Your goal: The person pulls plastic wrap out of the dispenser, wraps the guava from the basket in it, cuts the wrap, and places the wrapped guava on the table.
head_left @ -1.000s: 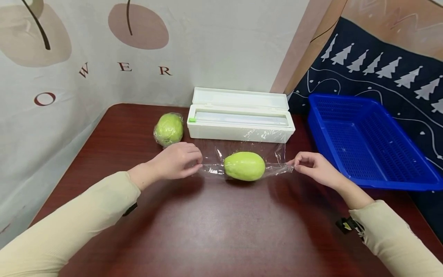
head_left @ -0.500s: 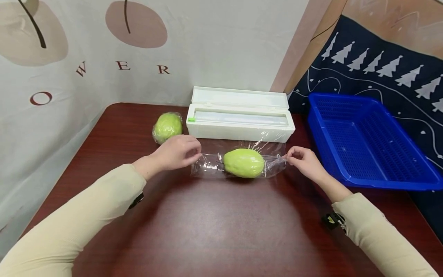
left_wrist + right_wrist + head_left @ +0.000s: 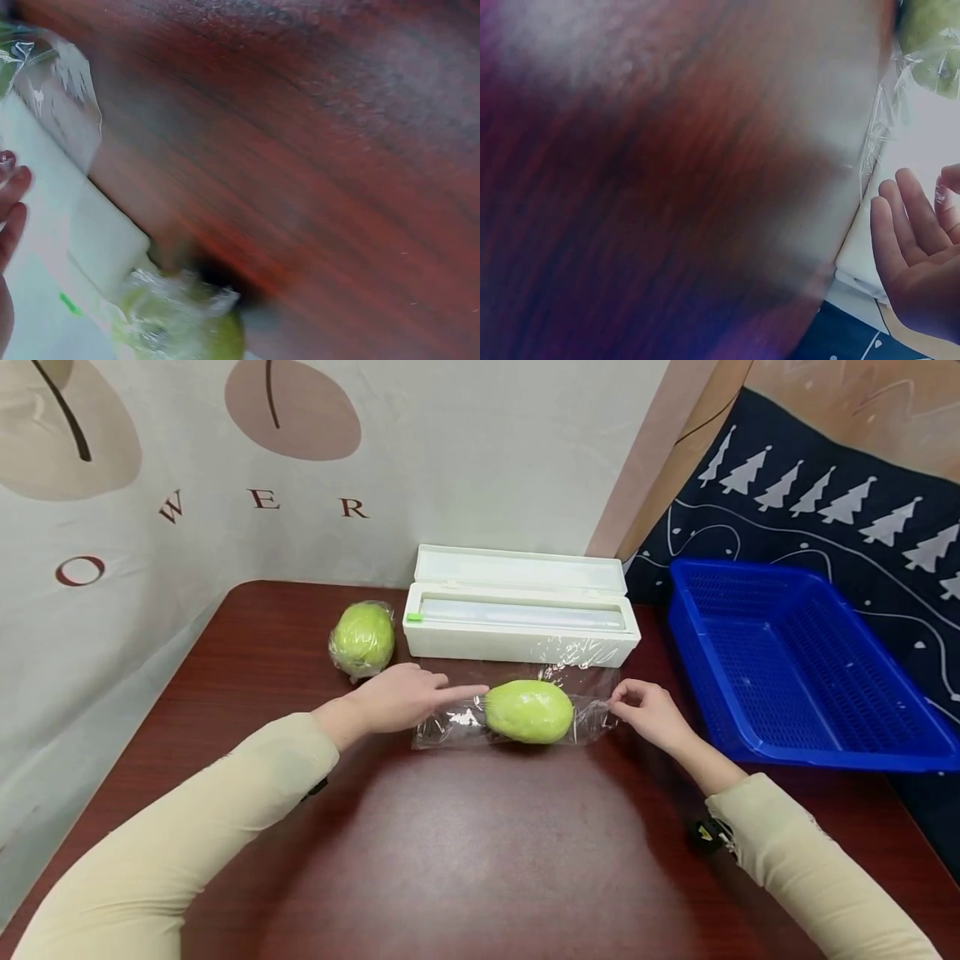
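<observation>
A yellow-green oval fruit point(image 3: 528, 713) lies on its side mid-table, with clear cling film point(image 3: 450, 732) drawn over it and spread out at both ends. My left hand point(image 3: 397, 697) is at the fruit's left end, its index finger straight and the fingertip right at the fruit. Beyond the fruit's other end, my right hand point(image 3: 651, 713) pinches the film's corner between thumb and index finger. In the right wrist view, the other fingers of that right hand point(image 3: 919, 247) are spread, with a bit of film at the thumb. The left wrist view catches only some left fingers point(image 3: 13, 199).
Behind the fruit stands a white cling film box point(image 3: 517, 646) with its lid up, the film running from it towards the fruit. Left of the box sits another green fruit point(image 3: 363, 639) wrapped in film. A blue plastic basket point(image 3: 825, 758) occupies the table's right side.
Both hands first brought the film back over the fruit and lowered it. My left hand then let go of its corner and moved right, index finger extending to the fruit; the right still pinches.
</observation>
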`<action>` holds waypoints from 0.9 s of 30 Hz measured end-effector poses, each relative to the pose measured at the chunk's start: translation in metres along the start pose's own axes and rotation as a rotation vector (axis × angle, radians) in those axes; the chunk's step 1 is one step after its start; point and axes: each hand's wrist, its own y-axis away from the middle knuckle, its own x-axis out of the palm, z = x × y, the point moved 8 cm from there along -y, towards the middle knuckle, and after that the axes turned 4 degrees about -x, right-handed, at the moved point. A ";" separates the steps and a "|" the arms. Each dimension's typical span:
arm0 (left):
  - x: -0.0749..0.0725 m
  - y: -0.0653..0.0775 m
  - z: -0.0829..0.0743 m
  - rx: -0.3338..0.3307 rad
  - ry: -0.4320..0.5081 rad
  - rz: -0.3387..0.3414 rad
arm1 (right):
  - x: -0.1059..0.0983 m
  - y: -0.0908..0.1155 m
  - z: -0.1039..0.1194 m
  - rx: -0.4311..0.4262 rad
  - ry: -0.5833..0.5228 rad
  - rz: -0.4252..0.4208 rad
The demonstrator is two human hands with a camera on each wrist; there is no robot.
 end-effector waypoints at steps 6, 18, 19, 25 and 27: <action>0.015 -0.005 -0.008 0.021 -0.082 0.149 | 0.004 -0.001 0.002 -0.013 0.062 0.021; 0.017 -0.004 -0.004 -0.035 -0.031 0.208 | 0.021 0.017 0.093 -0.501 0.211 0.072; 0.016 -0.004 -0.004 -0.034 -0.027 0.209 | 0.031 0.020 0.097 -0.548 0.249 0.138; 0.002 -0.001 0.004 -0.074 -0.052 0.137 | 0.052 0.023 0.091 -0.527 0.317 0.288; -0.011 -0.002 0.006 -0.107 -0.058 0.039 | 0.051 0.021 0.088 -0.498 0.300 0.291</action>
